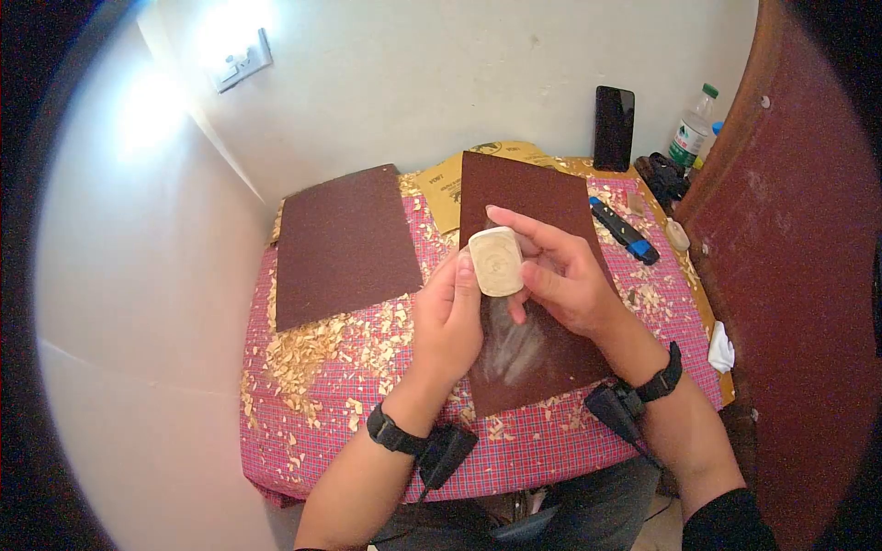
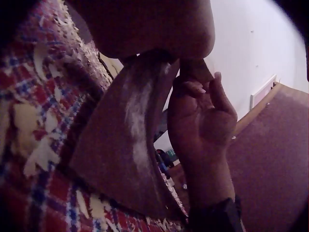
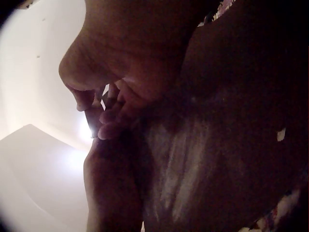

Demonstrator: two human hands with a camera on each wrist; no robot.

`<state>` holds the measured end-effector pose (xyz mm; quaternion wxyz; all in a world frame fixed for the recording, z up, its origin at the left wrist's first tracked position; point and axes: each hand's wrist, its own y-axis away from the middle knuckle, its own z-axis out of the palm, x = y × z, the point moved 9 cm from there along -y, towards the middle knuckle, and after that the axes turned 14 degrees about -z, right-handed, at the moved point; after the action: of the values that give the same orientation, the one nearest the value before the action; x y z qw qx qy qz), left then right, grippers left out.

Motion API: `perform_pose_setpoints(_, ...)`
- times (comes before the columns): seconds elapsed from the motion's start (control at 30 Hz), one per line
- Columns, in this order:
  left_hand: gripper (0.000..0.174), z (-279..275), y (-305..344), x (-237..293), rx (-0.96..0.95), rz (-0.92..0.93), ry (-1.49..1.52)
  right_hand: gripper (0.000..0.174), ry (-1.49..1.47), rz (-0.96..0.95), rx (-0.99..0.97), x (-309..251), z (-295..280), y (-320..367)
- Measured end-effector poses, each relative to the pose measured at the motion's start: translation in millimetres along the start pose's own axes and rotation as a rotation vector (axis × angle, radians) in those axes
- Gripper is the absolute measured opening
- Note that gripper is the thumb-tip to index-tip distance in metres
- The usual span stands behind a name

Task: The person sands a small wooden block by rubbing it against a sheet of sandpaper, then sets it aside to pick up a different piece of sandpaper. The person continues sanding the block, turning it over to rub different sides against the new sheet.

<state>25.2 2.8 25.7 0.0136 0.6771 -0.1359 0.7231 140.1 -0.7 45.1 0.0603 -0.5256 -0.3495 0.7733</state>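
Note:
A small pale wooden block (image 1: 497, 262) with rounded corners and curved grain rings on its face is held up between both hands. My left hand (image 1: 447, 317) grips its left edge, thumb at the front and the other fingers mostly hidden behind. From the right, my right hand (image 1: 574, 280) pinches it with the thumb at the lower right edge; the index finger stretches past the top. Below the hands lies a dark brown sandpaper sheet (image 1: 542, 367) with whitish dust streaks, also visible in the left wrist view. In the right wrist view the block (image 3: 94, 123) is mostly covered by fingers.
Another sandpaper sheet (image 1: 344, 248) lies at left, and a yellow-backed one (image 1: 443, 191) behind. Wood shavings (image 1: 308, 363) litter the checked cloth (image 1: 367, 468). At right are a blue-black utility knife (image 1: 625, 230), a phone (image 1: 614, 129), a bottle (image 1: 694, 129) and a brown panel (image 1: 790, 257).

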Motion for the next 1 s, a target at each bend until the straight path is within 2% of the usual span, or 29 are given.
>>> perform_pose_setpoints(0.23,0.04,0.2,-0.8,1.9,-0.004,0.01,-0.09,0.06,-0.045,0.035,-0.054,3.9,0.4,1.6)
perform_pose_setpoints(0.53,0.043,-2.2,1.0,11.8,0.011,0.072,0.014,0.065,-0.139,-0.027,0.049,-2.4,-5.0,-1.5)
perform_pose_setpoints(0.6,0.043,-7.6,-1.4,2.0,0.069,0.049,-0.039,0.057,0.05,0.025,0.103,-0.5,-13.9,-0.4)
perform_pose_setpoints(0.63,0.043,-9.1,-2.3,0.6,0.069,0.05,-0.035,0.057,0.054,0.025,0.101,1.8,-12.3,-0.1)
perform_pose_setpoints(0.7,0.044,-4.5,-4.8,-3.9,0.015,0.02,-0.158,0.048,0.204,-0.234,0.178,-12.3,-15.4,-1.9)
perform_pose_setpoints(0.73,0.044,-3.8,-4.5,-3.6,0.014,0.02,-0.155,0.048,0.207,-0.232,0.178,-8.4,-15.5,-2.9)
perform_pose_setpoints(0.8,0.04,-3.2,-3.6,-2.8,0.021,0.008,-0.146,0.045,0.47,-0.379,0.188,-20.6,-15.5,-3.5)
perform_pose_setpoints(0.83,0.04,-3.5,-4.2,-4.2,0.02,0.007,-0.145,0.045,0.471,-0.378,0.188,-23.0,-14.1,-3.1)
perform_pose_setpoints(0.9,0.036,-4.5,-3.8,0.6,0.063,0.091,-0.253,0.051,0.752,-0.348,0.138,-32.2,-5.7,-2.9)
perform_pose_setpoints(0.93,0.036,-4.0,-3.5,2.0,0.063,0.09,-0.252,0.051,0.753,-0.347,0.138,-34.6,-5.7,-3.6)
perform_pose_setpoints(1.0,0.034,2.0,-1.1,10.0,0.014,0.129,-0.23,0.059,1.072,-0.423,-0.065,-40.0,11.8,-5.6)
